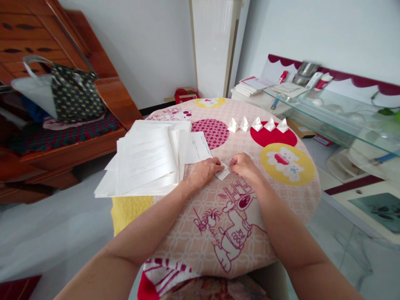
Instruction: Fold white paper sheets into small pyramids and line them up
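A small folded piece of printed paper (222, 172) lies on the patterned tablecloth (184, 225) in front of me. My left hand (206, 170) is closed on its left edge, fingers pressed together. At its right side my right hand (243, 165) is closed too, the fingertips pinching the paper's corner. Just beyond my left hand rests a loose printed sheet (196, 146), partly under the pile. The thick stack of papers (146, 160) spreads over the table's left side. Several small folded white paper shapes (257, 124) stand in a row at the back right.
A glass shelf (340, 112) with cups and tins stands right of the table, near a pile of booklets (250, 85). On the left, a wooden bench (115, 100) holds a dotted bag (75, 91). A white cabinet (214, 46) stands behind the table.
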{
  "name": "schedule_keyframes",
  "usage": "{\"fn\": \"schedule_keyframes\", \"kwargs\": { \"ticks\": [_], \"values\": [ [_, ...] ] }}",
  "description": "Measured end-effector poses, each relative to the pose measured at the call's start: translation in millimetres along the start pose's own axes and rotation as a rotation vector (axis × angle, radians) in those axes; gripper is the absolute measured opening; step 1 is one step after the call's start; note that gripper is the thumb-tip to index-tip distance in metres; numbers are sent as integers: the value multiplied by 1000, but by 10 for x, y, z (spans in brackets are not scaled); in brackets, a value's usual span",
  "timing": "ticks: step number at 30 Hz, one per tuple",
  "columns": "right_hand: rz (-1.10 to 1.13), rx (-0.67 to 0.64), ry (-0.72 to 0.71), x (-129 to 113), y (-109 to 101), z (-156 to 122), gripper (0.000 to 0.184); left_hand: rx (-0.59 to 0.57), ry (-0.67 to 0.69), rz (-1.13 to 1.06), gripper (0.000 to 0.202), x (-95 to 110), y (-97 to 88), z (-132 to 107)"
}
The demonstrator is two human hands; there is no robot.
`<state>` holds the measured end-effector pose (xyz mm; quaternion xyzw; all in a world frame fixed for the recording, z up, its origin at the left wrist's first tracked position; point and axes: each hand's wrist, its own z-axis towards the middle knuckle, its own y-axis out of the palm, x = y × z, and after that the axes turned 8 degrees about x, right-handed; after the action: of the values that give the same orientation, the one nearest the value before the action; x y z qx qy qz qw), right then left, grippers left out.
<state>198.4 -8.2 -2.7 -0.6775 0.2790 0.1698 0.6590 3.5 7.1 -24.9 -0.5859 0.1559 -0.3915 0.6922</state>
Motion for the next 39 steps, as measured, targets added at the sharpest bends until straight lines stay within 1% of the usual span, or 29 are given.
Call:
{"fn": "schedule_keyframes", "kwargs": {
  "ticks": [5,7,10,13,15,17,19,23,25,27,29,32,39],
  "values": [
    [119,-67,122,42,-55,-25,12,15,-9,-9,34,-6,3,-8],
    [180,-67,147,37,-67,-47,11,32,-12,-21,33,-11,9,-4],
    [209,-19,96,-7,-44,-70,4,29,-17,-33,35,-20,13,8],
    [72,43,-5,-73,9,-58,5,12,-25,-49,37,-28,0,17],
    [-28,54,-40,-106,37,-37,4,10,-33,-65,39,-30,-14,17],
    [-75,52,-43,-117,47,-20,3,14,-41,-83,40,-28,-27,14],
    [-62,45,-42,-104,39,-16,2,25,-44,-103,40,-25,-35,9],
    [102,-30,24,-65,5,-41,6,64,-76,-164,36,-17,-40,12],
    [127,-40,47,-66,-1,-50,5,93,-109,-215,32,-6,-40,26],
    [72,-7,31,-80,6,-48,8,124,-155,-265,27,10,-36,51],
    [9,27,7,-95,22,-35,11,153,-231,-297,23,27,-25,86],
    [-36,39,-4,-105,42,-16,12,167,-331,-324,20,26,1,141],
    [-74,46,-12,-109,39,-11,10,110,-331,-483,30,-106,-1,174]
  ]
}}
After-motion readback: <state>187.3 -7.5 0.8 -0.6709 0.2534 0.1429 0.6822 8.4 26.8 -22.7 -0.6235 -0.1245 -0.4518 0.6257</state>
